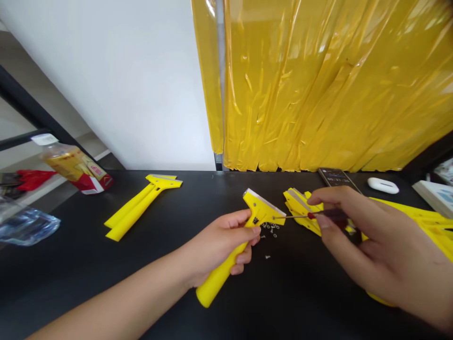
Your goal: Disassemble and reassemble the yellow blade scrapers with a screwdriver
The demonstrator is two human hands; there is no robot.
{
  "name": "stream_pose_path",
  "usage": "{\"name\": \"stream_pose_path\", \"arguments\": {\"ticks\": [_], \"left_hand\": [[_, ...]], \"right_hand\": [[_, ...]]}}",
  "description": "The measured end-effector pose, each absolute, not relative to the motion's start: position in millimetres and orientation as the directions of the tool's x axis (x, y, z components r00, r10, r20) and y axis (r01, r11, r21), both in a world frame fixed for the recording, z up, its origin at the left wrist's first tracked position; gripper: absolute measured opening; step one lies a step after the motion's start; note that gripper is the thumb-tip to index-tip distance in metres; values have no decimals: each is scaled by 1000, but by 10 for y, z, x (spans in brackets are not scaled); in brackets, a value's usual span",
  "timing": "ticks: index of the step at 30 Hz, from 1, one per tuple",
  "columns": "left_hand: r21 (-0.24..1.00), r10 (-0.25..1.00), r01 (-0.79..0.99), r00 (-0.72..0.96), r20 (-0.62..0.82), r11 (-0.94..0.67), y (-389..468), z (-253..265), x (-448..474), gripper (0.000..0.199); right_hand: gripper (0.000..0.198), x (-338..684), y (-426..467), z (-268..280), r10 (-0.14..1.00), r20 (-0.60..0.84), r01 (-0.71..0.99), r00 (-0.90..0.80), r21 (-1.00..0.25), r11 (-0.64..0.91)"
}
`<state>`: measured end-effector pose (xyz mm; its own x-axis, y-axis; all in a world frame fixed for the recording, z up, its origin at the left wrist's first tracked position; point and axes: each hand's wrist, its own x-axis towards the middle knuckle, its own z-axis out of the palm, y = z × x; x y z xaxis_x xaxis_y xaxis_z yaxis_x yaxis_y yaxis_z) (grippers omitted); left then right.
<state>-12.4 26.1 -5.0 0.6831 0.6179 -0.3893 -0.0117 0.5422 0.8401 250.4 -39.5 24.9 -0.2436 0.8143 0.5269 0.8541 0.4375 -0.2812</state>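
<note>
My left hand [226, 241] is wrapped round the handle of a yellow scraper [219, 278], its wide head tilted up to the right with a pale metal strip along the top edge. Between the fingers of my right hand [368, 236] is a screwdriver [327, 215] with a dark red handle. Its thin shaft reaches left, and the tip meets a screw at the right end of the scraper's head. Small screws and nuts [272, 230] lie scattered on the black table [170, 293] just below and behind that head. My right hand partly covers more yellow scraper parts [300, 208].
Two yellow scrapers [138, 205] lie together at the left. Behind them stands a drink bottle [76, 165] near a clear plastic bag [30, 226]. At the back right are a phone [334, 177], a white earbud case [382, 185] and further yellow pieces [421, 219]. Yellow plastic sheeting [318, 85] hangs behind.
</note>
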Motion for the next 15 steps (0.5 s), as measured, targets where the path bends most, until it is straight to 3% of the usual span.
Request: {"name": "stream_pose_path", "arguments": {"ticks": [4,15], "left_hand": [[843,621,-10,681,-388,538,255,-45,-108,19],[841,660,-42,642,-391,539,269,-74,-114,26]], "right_hand": [[19,2505,-409,239,846,500,868,-183,-322,377],[22,2488,-380,204,846,483,874,-224,-284,394]]}}
